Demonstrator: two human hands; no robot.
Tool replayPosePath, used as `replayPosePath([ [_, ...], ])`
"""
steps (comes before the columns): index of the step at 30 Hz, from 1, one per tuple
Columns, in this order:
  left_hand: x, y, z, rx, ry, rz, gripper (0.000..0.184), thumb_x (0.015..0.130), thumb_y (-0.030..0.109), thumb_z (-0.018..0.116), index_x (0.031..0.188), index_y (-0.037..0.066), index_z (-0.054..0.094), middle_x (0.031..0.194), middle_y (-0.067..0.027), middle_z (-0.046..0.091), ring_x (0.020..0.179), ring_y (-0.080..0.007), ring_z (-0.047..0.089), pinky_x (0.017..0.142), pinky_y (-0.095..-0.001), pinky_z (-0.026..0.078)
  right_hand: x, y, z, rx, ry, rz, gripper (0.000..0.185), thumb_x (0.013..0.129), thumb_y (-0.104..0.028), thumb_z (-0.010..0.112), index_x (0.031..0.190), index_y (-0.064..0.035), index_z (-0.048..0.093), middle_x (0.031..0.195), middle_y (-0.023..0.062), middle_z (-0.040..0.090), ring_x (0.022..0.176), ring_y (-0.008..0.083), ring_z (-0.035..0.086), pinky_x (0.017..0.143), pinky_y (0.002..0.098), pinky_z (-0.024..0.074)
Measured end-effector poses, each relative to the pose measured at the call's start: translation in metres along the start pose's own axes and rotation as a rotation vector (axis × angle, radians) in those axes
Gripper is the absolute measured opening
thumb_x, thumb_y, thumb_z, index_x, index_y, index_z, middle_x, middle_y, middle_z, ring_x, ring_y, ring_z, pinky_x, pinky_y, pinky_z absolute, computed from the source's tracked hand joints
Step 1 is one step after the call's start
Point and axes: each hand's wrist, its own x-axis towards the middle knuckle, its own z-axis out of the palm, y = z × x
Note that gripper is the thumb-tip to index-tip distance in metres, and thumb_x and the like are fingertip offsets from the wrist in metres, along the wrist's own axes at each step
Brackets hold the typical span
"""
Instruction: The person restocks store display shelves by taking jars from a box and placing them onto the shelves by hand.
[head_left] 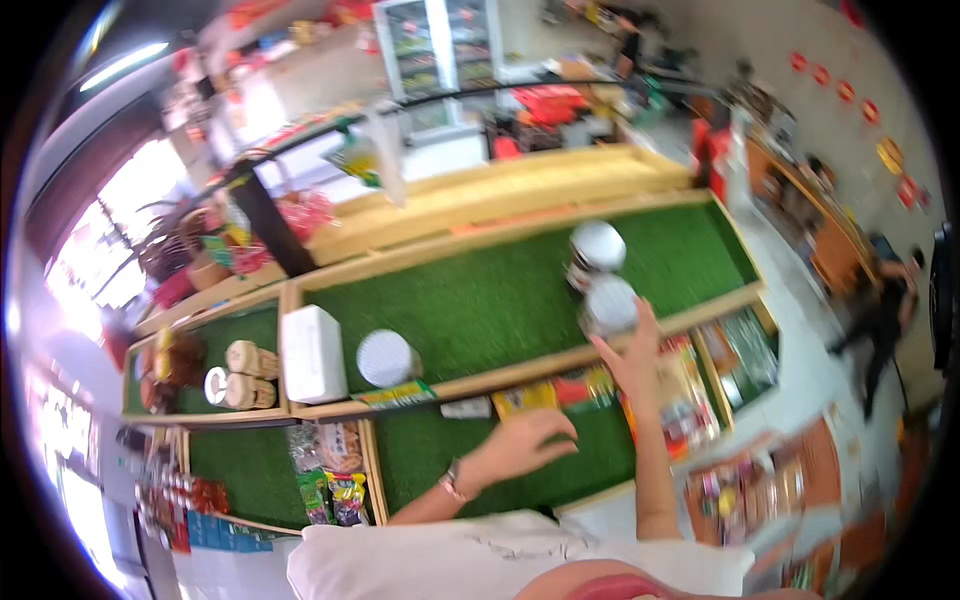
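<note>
My right hand (632, 358) reaches over the front rail of the upper green-lined tray. Its thumb and fingers are spread at the near side of a jar with a white lid (610, 304); I cannot tell whether they touch it. Directly behind stands another white-lidded jar (598, 246) with a dark body. My left hand (525, 440), a bracelet on its wrist, hovers over the lower green shelf with loosely bent fingers and nothing in them. Farther left on the upper tray are a white-lidded jar (388, 358) and a white box-shaped container (313, 354).
Wooden-capped containers (248, 375) fill part of the left compartment. Colourful packets (555, 392) lie on the lower shelf, with snack bags (335, 475) at its left. A wooden divider (500, 362) edges the upper tray. A person in dark clothes (885, 310) is at far right.
</note>
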Motion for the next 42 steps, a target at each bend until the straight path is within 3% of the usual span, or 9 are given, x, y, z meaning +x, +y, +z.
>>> replayPosePath([
  [3,0.014,-0.016,0.017,0.013,0.016,-0.091,0.017,0.085,0.020,0.068,0.095,0.009,0.061,0.094,-0.0061,0.063,0.088,-0.0242,0.062,0.075,-0.0339,0.051,0.030,0.056,0.047,-0.029,-0.085,-0.026,0.104,0.058,-0.035,0.086,0.140,-0.0002,0.032,0.135,0.0256,0.042,0.124,0.0422,0.041,0.105,0.0476,0.0329],
  [9,0.006,-0.021,0.025,0.023,0.058,-0.304,0.017,0.086,0.020,0.067,0.098,0.008,0.061,0.096,-0.0044,0.062,0.086,-0.0213,0.062,0.074,-0.0331,0.051,0.020,0.064,0.067,0.325,0.120,0.095,0.089,0.059,-0.012,0.085,0.135,-0.0039,0.039,0.137,0.0174,0.043,0.125,0.0334,0.043,0.106,0.0440,0.0343],
  [12,-0.010,-0.016,0.018,0.047,0.104,-0.351,0.016,0.086,0.017,0.067,0.098,0.009,0.061,0.094,-0.0045,0.063,0.087,-0.0201,0.061,0.074,-0.0326,0.052,0.018,0.062,0.049,0.343,0.221,-0.085,0.088,0.059,-0.009,0.085,0.133,-0.0057,0.038,0.139,0.0167,0.041,0.127,0.0345,0.041,0.107,0.0484,0.0336],
  [17,-0.051,0.004,0.009,0.108,0.263,-0.397,0.017,0.085,0.016,0.068,0.099,0.008,0.062,0.092,-0.0034,0.063,0.088,-0.0203,0.061,0.074,-0.0327,0.052,0.003,0.032,0.003,0.279,0.316,-0.351,0.092,0.060,-0.015,0.086,0.134,-0.0071,0.033,0.138,0.0205,0.041,0.122,0.0396,0.046,0.100,0.0534,0.0413],
  [21,-0.088,0.034,0.013,0.214,0.400,-0.411,0.023,0.084,0.016,0.069,0.104,0.010,0.060,0.101,-0.0034,0.061,0.094,-0.0216,0.059,0.077,-0.0329,0.052,-0.033,0.012,-0.010,0.440,0.214,-0.379,0.085,0.073,-0.040,0.076,0.136,-0.0046,0.032,0.132,0.0199,0.046,0.121,0.0386,0.046,0.100,0.0523,0.0420],
  [25,-0.133,0.079,0.033,0.222,0.500,-0.494,0.055,0.079,0.022,0.074,0.127,0.011,0.049,0.129,-0.0090,0.049,0.116,-0.0278,0.049,0.094,-0.0371,0.045,-0.075,-0.067,-0.010,0.766,-0.046,-0.294,0.102,0.065,-0.059,0.075,0.135,0.0015,0.033,0.137,0.0217,0.037,0.123,0.0348,0.044,0.100,0.0468,0.0387],
  [28,-0.165,0.119,0.050,0.178,0.642,-0.587,0.089,0.073,0.031,0.079,0.143,0.007,0.029,0.143,-0.0173,0.034,0.130,-0.0330,0.034,0.109,-0.0415,0.030,-0.114,-0.119,-0.018,1.030,-0.408,-0.349,0.112,0.058,-0.060,0.079,0.137,0.0016,0.029,0.138,0.0213,0.037,0.124,0.0334,0.043,0.101,0.0447,0.0381],
  [32,-0.209,0.172,0.082,-0.216,0.935,-0.646,0.113,0.058,0.030,0.089,0.145,0.002,0.022,0.142,-0.0174,0.035,0.132,-0.0280,0.036,0.109,-0.0384,0.030,-0.172,-0.180,-0.056,1.451,-0.843,-0.458,0.120,0.050,-0.050,0.089,0.137,0.0041,0.028,0.136,0.0218,0.038,0.123,0.0295,0.045,0.102,0.0422,0.0388],
  [42,-0.294,0.279,0.190,-0.108,1.255,-0.683,0.122,0.055,0.025,0.092,0.146,0.006,0.012,0.142,-0.0169,0.034,0.134,-0.0268,0.034,0.109,-0.0407,0.028,-0.270,-0.218,-0.125,1.672,-1.544,-0.440,0.124,0.041,-0.034,0.097,0.138,0.0031,0.029,0.133,0.0220,0.044,0.122,0.0279,0.047,0.103,0.0407,0.0381],
])
